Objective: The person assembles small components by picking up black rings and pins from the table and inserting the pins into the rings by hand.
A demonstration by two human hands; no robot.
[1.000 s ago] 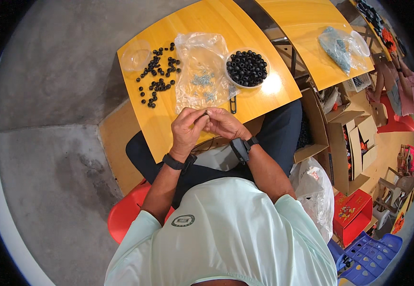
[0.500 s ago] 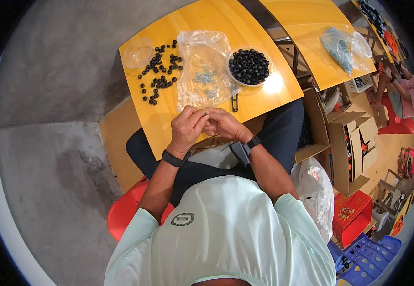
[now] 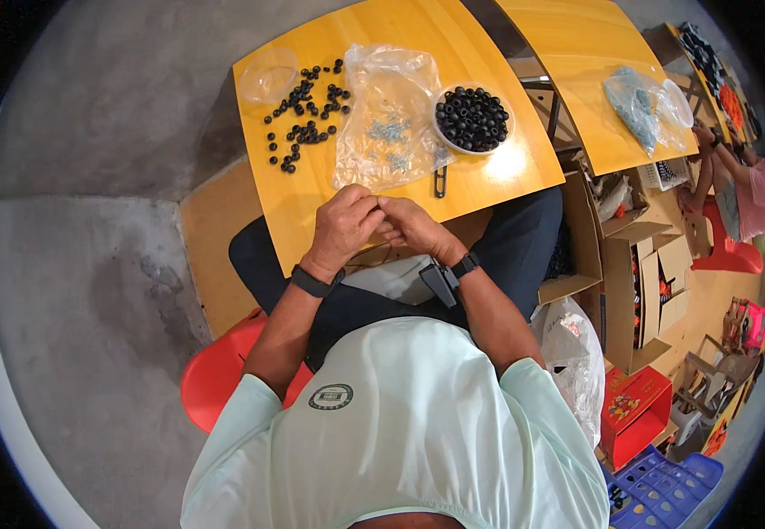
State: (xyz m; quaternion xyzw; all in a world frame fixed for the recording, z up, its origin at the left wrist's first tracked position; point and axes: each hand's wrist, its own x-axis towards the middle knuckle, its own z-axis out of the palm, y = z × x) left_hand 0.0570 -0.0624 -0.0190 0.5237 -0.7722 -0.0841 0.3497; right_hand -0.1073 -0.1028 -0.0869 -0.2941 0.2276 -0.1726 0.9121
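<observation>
At the near edge of the yellow table (image 3: 523, 167), my left hand (image 3: 343, 222) and my right hand (image 3: 412, 224) meet fingertip to fingertip. Both have their fingers closed in a pinch; whatever lies between them is hidden. Just beyond them a clear plastic bag (image 3: 366, 84) lies flat, with small silvery metal pieces (image 3: 388, 131) on it. Left of it are scattered black beads (image 3: 306, 134). A round clear tub (image 3: 471, 152) full of black beads (image 3: 470, 116) stands to the right. Near my right hand lies a slim black looped piece (image 3: 440, 183).
A clear round container (image 3: 269, 76) sits at the table's far left. On a second yellow table (image 3: 576, 53) rests a bag of bluish pieces (image 3: 634, 104). Open cardboard boxes (image 3: 626, 300) and a white plastic bag (image 3: 569, 353) are at my right. Another person (image 3: 739, 189) sits beyond.
My hands remain together, with the left fingers shifted slightly over the pinch. A small dark thing seen between the fingertips before is now hidden. The whole view has shifted a little.
</observation>
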